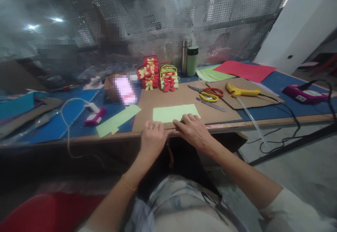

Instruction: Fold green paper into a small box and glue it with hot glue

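Note:
A light green paper strip lies on a brown cardboard sheet near the table's front edge. At the strip's near left corner, my left hand, with rings on it, has its fingers curled onto the paper. My right hand bends its fingers over the near right part of the strip, pinching along its near edge. Both thumbs come close together at the front, and the paper beneath the fingers is hidden. Just beyond lie scissors with red handles, scissors with yellow handles and a metal blade.
Cut green paper pieces and a purple device lie leftward, beside a blurred phone. Behind stand red and green paper crafts and a green bottle. A yellow glue gun with its cord lies right.

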`<move>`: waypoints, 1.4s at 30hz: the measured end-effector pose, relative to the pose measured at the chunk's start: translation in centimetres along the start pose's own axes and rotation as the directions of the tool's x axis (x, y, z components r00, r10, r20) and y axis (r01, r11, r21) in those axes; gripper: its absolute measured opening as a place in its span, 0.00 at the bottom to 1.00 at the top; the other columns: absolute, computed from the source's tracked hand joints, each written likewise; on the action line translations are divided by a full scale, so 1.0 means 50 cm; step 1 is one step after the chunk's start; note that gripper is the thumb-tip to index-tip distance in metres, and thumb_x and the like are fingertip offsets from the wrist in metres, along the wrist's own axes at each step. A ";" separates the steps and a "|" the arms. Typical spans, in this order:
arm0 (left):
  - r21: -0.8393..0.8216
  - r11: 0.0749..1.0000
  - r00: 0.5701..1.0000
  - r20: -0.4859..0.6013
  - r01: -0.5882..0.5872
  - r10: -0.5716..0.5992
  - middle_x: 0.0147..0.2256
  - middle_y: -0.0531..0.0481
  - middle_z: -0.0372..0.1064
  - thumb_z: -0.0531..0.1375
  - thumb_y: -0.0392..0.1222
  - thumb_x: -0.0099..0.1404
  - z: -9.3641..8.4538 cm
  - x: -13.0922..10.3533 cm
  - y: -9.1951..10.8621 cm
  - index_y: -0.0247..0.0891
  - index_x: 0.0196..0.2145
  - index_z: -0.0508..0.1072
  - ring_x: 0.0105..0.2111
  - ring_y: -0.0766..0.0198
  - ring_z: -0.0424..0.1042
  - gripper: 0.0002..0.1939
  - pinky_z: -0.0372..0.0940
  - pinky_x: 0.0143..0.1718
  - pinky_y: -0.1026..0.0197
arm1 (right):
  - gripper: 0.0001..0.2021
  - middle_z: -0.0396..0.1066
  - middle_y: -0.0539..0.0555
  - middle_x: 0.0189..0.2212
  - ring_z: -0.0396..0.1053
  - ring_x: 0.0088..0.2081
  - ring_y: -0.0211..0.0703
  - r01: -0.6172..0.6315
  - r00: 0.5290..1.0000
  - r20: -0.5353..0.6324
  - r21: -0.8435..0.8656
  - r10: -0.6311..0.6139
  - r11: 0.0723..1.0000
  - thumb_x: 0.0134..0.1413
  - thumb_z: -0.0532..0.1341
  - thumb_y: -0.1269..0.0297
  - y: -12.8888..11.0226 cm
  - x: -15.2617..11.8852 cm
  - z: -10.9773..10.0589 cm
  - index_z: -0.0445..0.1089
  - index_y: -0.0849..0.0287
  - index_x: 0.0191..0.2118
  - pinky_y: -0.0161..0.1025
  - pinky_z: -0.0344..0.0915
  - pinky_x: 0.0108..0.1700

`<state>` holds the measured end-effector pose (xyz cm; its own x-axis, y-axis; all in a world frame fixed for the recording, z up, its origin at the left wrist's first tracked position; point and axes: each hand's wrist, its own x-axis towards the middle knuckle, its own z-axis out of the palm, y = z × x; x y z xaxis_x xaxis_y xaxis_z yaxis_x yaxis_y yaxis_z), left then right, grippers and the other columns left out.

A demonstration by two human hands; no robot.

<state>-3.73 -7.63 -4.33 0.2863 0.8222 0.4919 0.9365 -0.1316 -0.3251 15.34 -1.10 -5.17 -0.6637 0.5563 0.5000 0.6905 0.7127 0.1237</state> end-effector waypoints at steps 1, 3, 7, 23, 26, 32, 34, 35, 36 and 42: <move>0.002 1.000 1.000 -0.001 0.003 -0.003 0.39 0.35 0.75 0.53 0.50 0.75 0.001 -0.001 0.002 0.24 0.48 0.78 0.42 0.48 0.73 0.24 0.60 0.56 0.48 | 0.14 0.68 0.59 0.38 0.59 0.41 0.52 0.001 1.000 -0.009 -0.001 -0.001 1.000 0.67 0.61 0.52 0.001 -0.002 0.001 0.73 0.57 0.48 0.43 0.49 0.42; -0.002 1.000 1.000 0.017 -0.003 0.003 0.40 0.35 0.75 0.56 0.51 0.74 -0.001 -0.001 0.005 0.26 0.53 0.76 0.43 0.47 0.73 0.25 0.60 0.56 0.47 | 0.14 0.69 0.59 0.38 0.59 0.41 0.52 0.007 1.000 -0.020 -0.003 -0.007 1.000 0.68 0.60 0.53 0.000 -0.004 0.003 0.74 0.59 0.47 0.43 0.50 0.42; -0.012 1.000 0.993 0.117 -0.019 0.020 0.42 0.34 0.74 0.63 0.52 0.68 -0.007 -0.001 0.012 0.39 0.65 0.70 0.48 0.44 0.71 0.30 0.61 0.56 0.45 | 0.12 0.69 0.59 0.37 0.59 0.41 0.52 0.017 1.000 -0.009 -0.019 -0.017 1.000 0.68 0.60 0.57 -0.004 -0.002 0.000 0.74 0.61 0.46 0.44 0.51 0.42; 0.060 0.998 0.941 0.334 0.035 -0.053 0.42 0.33 0.73 0.67 0.51 0.64 -0.047 0.029 0.044 0.52 0.71 0.57 0.45 0.42 0.71 0.41 0.63 0.49 0.45 | 0.19 0.69 0.60 0.40 0.61 0.43 0.54 -0.036 0.999 0.010 0.045 0.036 0.998 0.60 0.68 0.52 0.002 -0.009 0.003 0.72 0.62 0.47 0.45 0.54 0.44; 0.050 0.997 0.930 0.360 0.061 -0.075 0.43 0.34 0.73 0.67 0.50 0.64 -0.052 0.036 0.045 0.55 0.70 0.59 0.45 0.43 0.70 0.40 0.62 0.48 0.46 | 0.17 0.69 0.60 0.41 0.61 0.43 0.54 -0.017 1.000 0.006 0.050 0.017 0.999 0.62 0.67 0.54 0.009 -0.015 0.006 0.71 0.63 0.48 0.45 0.55 0.44; 0.057 0.995 0.911 0.401 0.081 -0.097 0.42 0.35 0.73 0.67 0.48 0.66 -0.057 0.046 0.055 0.54 0.69 0.62 0.44 0.43 0.70 0.36 0.61 0.47 0.46 | 0.15 0.70 0.60 0.38 0.62 0.43 0.53 -0.048 0.998 -0.029 -0.011 0.047 0.999 0.67 0.62 0.54 0.036 -0.038 -0.002 0.73 0.63 0.44 0.45 0.55 0.44; 0.058 0.994 0.913 0.395 0.091 -0.106 0.43 0.34 0.72 0.66 0.48 0.66 -0.056 0.046 0.057 0.54 0.69 0.61 0.43 0.43 0.70 0.36 0.61 0.47 0.47 | 0.15 0.70 0.59 0.37 0.62 0.42 0.52 -0.071 0.997 -0.034 -0.044 0.069 0.997 0.68 0.60 0.54 0.053 -0.054 -0.009 0.73 0.62 0.43 0.44 0.54 0.44; 0.062 0.994 0.914 0.390 0.093 -0.110 0.43 0.34 0.72 0.66 0.48 0.66 -0.056 0.046 0.058 0.53 0.69 0.61 0.43 0.43 0.70 0.36 0.61 0.47 0.47 | 0.15 0.70 0.59 0.37 0.62 0.42 0.52 -0.077 0.997 -0.033 -0.061 0.076 0.995 0.69 0.60 0.53 0.063 -0.064 -0.014 0.73 0.62 0.44 0.44 0.54 0.44; 0.067 0.993 0.916 0.386 0.093 -0.112 0.43 0.33 0.72 0.66 0.48 0.66 -0.055 0.045 0.058 0.53 0.70 0.61 0.43 0.43 0.70 0.36 0.61 0.47 0.47 | 0.16 0.70 0.60 0.37 0.62 0.41 0.52 -0.084 0.996 -0.029 -0.077 0.082 0.993 0.68 0.60 0.53 0.073 -0.073 -0.020 0.73 0.63 0.44 0.44 0.54 0.44; 0.061 0.995 0.909 0.404 0.084 -0.102 0.42 0.34 0.72 0.66 0.48 0.67 -0.056 0.043 0.055 0.53 0.70 0.60 0.43 0.42 0.70 0.36 0.60 0.47 0.46 | 0.20 0.71 0.63 0.37 0.63 0.42 0.55 -0.172 0.985 -0.030 -0.134 0.169 0.976 0.67 0.60 0.49 0.088 -0.080 -0.061 0.74 0.64 0.39 0.47 0.56 0.46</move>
<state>0.04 -7.78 -1.89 0.0828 0.9846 0.1540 0.9431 -0.0275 -0.3313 21.91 -1.46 -4.01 -0.5284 0.6560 0.5390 0.8265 0.5427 0.1498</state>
